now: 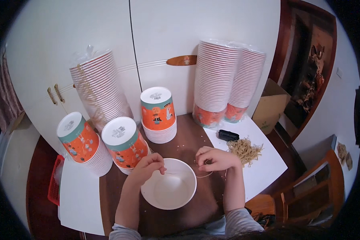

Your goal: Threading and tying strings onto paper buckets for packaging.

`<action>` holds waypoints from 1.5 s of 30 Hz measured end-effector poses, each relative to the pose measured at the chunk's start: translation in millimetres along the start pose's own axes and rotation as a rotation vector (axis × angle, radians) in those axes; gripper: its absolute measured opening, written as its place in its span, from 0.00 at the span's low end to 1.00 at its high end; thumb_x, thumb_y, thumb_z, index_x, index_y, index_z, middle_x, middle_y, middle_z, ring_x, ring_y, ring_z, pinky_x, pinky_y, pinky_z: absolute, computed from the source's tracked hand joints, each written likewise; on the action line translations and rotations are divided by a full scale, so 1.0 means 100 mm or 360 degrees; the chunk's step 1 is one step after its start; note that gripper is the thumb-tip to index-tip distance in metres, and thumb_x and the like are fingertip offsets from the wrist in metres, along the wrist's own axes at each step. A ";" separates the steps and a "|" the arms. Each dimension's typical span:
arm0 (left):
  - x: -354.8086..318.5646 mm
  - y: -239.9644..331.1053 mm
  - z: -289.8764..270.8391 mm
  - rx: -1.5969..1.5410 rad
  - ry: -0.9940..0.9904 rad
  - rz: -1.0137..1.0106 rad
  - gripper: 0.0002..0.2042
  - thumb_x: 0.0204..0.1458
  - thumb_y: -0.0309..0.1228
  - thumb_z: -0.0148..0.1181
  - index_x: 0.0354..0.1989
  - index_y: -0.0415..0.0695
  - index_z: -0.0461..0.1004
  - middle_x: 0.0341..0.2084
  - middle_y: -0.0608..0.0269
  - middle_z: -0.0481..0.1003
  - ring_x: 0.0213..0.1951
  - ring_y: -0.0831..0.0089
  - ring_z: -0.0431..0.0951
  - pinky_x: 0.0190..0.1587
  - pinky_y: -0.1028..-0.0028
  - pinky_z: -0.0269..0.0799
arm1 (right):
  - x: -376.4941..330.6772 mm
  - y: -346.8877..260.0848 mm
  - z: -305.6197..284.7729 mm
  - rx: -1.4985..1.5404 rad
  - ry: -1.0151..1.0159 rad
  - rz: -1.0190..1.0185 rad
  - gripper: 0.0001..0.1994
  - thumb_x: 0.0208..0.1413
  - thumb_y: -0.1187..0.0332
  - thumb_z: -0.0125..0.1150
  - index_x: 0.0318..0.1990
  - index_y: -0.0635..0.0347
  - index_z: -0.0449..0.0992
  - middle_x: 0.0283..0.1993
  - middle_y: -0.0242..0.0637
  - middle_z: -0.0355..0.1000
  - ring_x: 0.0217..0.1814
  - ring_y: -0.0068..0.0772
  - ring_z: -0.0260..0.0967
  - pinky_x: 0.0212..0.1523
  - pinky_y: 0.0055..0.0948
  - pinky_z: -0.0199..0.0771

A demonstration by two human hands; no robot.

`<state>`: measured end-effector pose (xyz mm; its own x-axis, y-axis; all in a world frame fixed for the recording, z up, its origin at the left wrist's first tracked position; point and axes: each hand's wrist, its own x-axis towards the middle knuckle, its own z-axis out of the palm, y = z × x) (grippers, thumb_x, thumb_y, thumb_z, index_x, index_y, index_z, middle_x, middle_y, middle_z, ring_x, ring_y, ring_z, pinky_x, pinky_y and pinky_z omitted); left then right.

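Upturned cup stacks (120, 146) are crowding your left side, and tall wrapped stacks (228, 80) are walling off the back right. A rubber band pile (245, 150) is sitting near your right hand (216, 159). Open counter (78, 200) is lying at the front left.

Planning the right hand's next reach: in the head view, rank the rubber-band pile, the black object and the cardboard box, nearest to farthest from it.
From the right hand:
1. Rubber-band pile, just to its right.
2. Black object, behind the pile.
3. Cardboard box, off the table's far right.
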<state>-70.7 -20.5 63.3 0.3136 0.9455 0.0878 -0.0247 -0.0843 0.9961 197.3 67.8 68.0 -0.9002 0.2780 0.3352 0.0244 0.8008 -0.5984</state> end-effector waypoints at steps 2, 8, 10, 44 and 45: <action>0.03 0.01 0.03 -0.0029 0.0133 -0.0103 0.03 0.50 0.23 0.45 0.27 0.39 0.65 0.22 0.65 0.68 0.27 0.78 0.70 0.37 0.77 0.67 | -0.07 -0.01 -0.08 0.0218 -0.0014 0.0167 0.07 0.46 0.71 0.58 0.23 0.62 0.68 0.34 0.36 0.65 0.35 0.29 0.63 0.36 0.24 0.64; 0.22 0.15 0.15 -0.0415 0.0218 -0.0096 0.04 0.52 0.24 0.46 0.28 0.39 0.66 0.23 0.65 0.68 0.28 0.77 0.70 0.37 0.77 0.68 | 0.02 0.14 0.14 0.0249 -0.0102 0.0440 0.18 0.42 0.70 0.62 0.38 0.62 0.61 0.34 0.36 0.68 0.35 0.28 0.67 0.35 0.25 0.68; 0.33 0.20 0.25 -0.0405 0.0231 -0.0127 0.04 0.52 0.25 0.45 0.29 0.40 0.66 0.23 0.65 0.68 0.27 0.78 0.70 0.36 0.78 0.68 | 0.14 0.13 0.22 0.0273 -0.0218 0.0562 0.19 0.41 0.69 0.63 0.39 0.62 0.60 0.34 0.36 0.68 0.36 0.28 0.67 0.35 0.25 0.68; 0.40 -0.29 0.45 0.1402 0.0052 0.0490 0.06 0.51 0.29 0.47 0.33 0.41 0.66 0.29 0.55 0.70 0.32 0.56 0.72 0.33 0.64 0.68 | -0.89 0.36 -0.59 0.2607 0.2571 -0.0563 0.11 0.49 0.76 0.49 0.42 0.62 0.65 0.20 0.26 0.58 0.11 0.13 0.42 0.09 0.14 0.40; 0.41 -0.30 0.45 0.1390 0.0100 0.0571 0.05 0.51 0.29 0.47 0.34 0.41 0.66 0.28 0.56 0.70 0.30 0.59 0.73 0.32 0.66 0.68 | -0.90 0.34 -0.59 0.2604 0.2574 -0.0562 0.11 0.49 0.76 0.49 0.42 0.62 0.65 0.20 0.26 0.58 0.11 0.13 0.42 0.09 0.14 0.40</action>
<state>-14.2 6.2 36.6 0.3730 0.8306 0.4136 0.6179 -0.5549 0.5570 305.0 101.0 60.4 0.1833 0.9756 0.1208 -0.9826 0.1854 -0.0058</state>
